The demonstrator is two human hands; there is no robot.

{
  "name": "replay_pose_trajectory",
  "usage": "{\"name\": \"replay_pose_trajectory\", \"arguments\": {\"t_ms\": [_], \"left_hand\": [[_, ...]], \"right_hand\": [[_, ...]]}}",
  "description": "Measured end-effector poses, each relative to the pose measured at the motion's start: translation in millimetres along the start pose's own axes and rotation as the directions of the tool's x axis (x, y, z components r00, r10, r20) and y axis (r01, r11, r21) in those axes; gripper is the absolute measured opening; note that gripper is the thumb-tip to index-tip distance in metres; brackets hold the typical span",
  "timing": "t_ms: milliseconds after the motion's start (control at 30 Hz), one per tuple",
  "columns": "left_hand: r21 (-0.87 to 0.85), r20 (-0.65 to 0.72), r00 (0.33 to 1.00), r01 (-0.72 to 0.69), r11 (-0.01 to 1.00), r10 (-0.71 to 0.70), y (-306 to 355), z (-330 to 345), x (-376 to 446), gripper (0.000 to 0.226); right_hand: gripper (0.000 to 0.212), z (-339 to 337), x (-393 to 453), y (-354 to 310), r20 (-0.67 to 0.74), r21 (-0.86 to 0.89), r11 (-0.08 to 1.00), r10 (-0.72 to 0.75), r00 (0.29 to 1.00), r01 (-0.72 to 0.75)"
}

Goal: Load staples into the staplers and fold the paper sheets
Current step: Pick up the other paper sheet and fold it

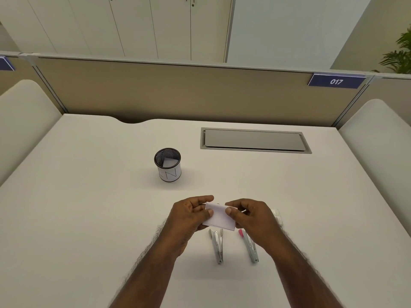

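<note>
fingers (203,200) of the left hand (189,215) are curled round the left edge of a folded white paper sheet (219,217), thumb on top, pinching it. right hand (251,216) does the same on the sheet's right edge, thumb pressed on the top face, other fingers curled behind. sheet is held between both hands above the white bench (89,196), folded to a small rectangle, lower edge tilted down toward the right. landmark = mesh pen cup (167,164): black mesh cup with a white paper band and letters on it, standing upright on the bench, a piece of white paper visible inside. held sheet is nearer the camera than the cup and a bit right of it, well apart. two staplers lie on the bench nearer still than the sheet, right of the cup: silver stapler (217,246) with its arms spread open in a narrow v, and beside it, further right, a stapler with a pink tip (248,245), partly hidden under the right hand. small clear box (277,215) sits on the bench just beyond the right hand, contents too small to tell. grey cable hatch (254,140) is set into the bench behind and right of the cup. beige partition (178,90) beyond it carries a blue tag reading 017 (336,81).
</note>
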State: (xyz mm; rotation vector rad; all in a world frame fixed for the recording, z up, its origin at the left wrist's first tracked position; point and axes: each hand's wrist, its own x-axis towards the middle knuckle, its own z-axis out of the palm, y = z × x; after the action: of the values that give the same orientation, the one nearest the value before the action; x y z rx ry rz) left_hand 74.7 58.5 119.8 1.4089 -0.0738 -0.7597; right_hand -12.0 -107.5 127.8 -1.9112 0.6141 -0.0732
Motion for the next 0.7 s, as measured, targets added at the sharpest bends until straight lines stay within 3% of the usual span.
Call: {"name": "replay_pose_trajectory", "arguments": {"t_ms": [400, 700], "left_hand": [[0.043, 0.047, 0.999, 0.024, 0.999, -0.026, -0.5, -2.5, -2.3, 0.024], [0.139, -0.043, 0.999, -0.013, 0.990, 0.019, -3.4, 3.8, 2.2, 0.009]], "right_hand": [[0.007, -1.8, -2.0, -2.2, 0.066, 0.162, 0.983, 0.075, 0.995, -0.085], [0.005, -2.1, -5.5, -2.8, 0.057, 0.203, 0.974, 0.090, 0.994, -0.100]]}}
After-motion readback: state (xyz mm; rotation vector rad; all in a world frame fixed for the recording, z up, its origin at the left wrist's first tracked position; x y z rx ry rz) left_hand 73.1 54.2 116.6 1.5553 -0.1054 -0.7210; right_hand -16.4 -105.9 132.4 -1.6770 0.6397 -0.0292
